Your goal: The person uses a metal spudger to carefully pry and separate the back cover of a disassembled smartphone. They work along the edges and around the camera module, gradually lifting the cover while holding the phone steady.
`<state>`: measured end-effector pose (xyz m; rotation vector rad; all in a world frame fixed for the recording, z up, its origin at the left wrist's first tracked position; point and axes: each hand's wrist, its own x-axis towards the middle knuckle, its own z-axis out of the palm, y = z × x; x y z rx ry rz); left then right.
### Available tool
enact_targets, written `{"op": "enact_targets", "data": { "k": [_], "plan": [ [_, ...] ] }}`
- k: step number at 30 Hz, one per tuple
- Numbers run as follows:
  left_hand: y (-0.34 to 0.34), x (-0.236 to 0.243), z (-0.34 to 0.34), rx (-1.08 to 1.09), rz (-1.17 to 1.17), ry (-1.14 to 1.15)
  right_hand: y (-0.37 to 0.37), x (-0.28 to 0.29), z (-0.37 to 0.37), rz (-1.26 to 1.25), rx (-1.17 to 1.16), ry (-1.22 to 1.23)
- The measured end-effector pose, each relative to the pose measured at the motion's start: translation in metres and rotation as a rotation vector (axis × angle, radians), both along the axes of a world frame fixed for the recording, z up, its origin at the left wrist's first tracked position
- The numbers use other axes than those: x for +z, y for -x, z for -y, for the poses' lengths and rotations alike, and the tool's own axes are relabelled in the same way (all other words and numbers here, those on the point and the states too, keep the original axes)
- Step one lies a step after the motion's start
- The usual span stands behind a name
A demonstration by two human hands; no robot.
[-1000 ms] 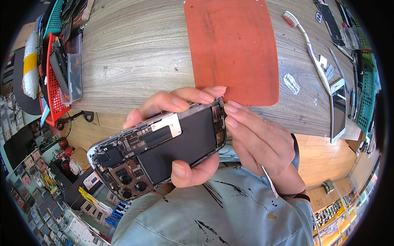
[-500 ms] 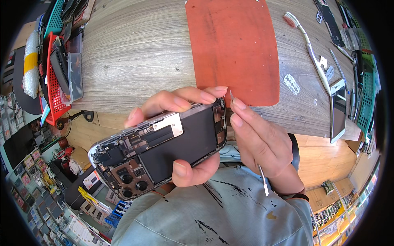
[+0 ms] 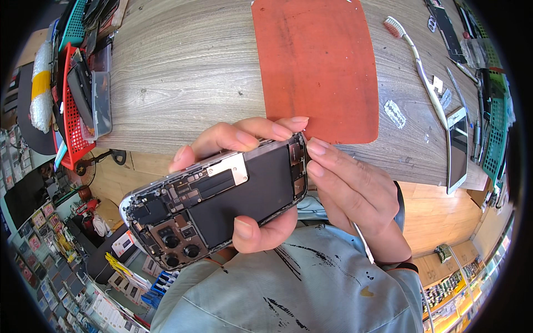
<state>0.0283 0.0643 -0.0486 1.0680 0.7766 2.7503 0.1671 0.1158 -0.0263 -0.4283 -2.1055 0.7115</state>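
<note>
An opened smartphone [image 3: 266, 175] is tilted in the air before me, its screen off and its inside facing up. A black battery, a silver metal plate and the camera lenses show in it. My left hand [image 3: 261, 233] is closed around the phone, thumb on the near edge and fingers along the far edge. At the phone's right end, my right hand [image 3: 355, 186] is closed on a thin metal pry tool [image 3: 363, 244]. Its flat end sticks out below the palm; the other tip is hidden by the fingers near the phone's corner.
An orange mat [image 3: 322, 72] lies on the grey wooden table [image 3: 183, 72]. To the right are a white toothbrush [image 3: 422, 72], a razor blade [image 3: 395, 114] and a white phone [image 3: 457, 155]. A red basket [image 3: 72, 111] with parts stands at the left.
My right hand has shifted slightly left and down against the phone's right corner. The tool has turned with it, its lower end moving right and its upper tip going out of sight.
</note>
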Motion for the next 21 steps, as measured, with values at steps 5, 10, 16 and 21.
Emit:
{"op": "enact_targets", "data": {
  "k": [5,10,16,21],
  "plan": [
    [0.0014,-0.0012,0.0037,-0.048,-0.027,0.032,-0.0028,0.0085,0.0029,0.037,-0.044,0.080],
    [0.0055,0.0014,0.0092,-0.092,-0.058,0.078,0.0023,0.0030,0.0006,-0.091,-0.009,0.103],
    [-0.0004,0.0013,0.0027,-0.057,-0.010,0.017,-0.0008,0.0039,-0.0015,-0.059,0.038,0.130],
    [0.0010,0.0026,0.0010,-0.041,-0.041,0.031,-0.0006,0.0056,-0.0004,-0.022,0.012,0.092]
  ]
}}
